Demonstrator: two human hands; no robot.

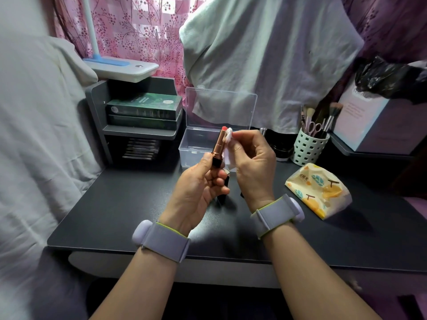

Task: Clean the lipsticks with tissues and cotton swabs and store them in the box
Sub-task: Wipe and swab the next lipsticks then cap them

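My left hand (198,188) grips the black base of an open lipstick (219,144) with a copper tube and a red tip, held upright above the black desk (129,204). My right hand (251,160) pinches a folded white tissue (229,135) against the red tip. A black piece, perhaps the lipstick's cap (225,188), shows below my left fingers. Behind the hands stands the clear plastic box (194,146) with its lid raised.
A yellow patterned tissue pack (318,190) lies on the desk at the right. A white perforated cup of brushes and scissors (309,144) stands behind it, next to a dark jar (282,148). A grey shelf with green boxes (143,112) and a lamp base (122,68) are at back left.
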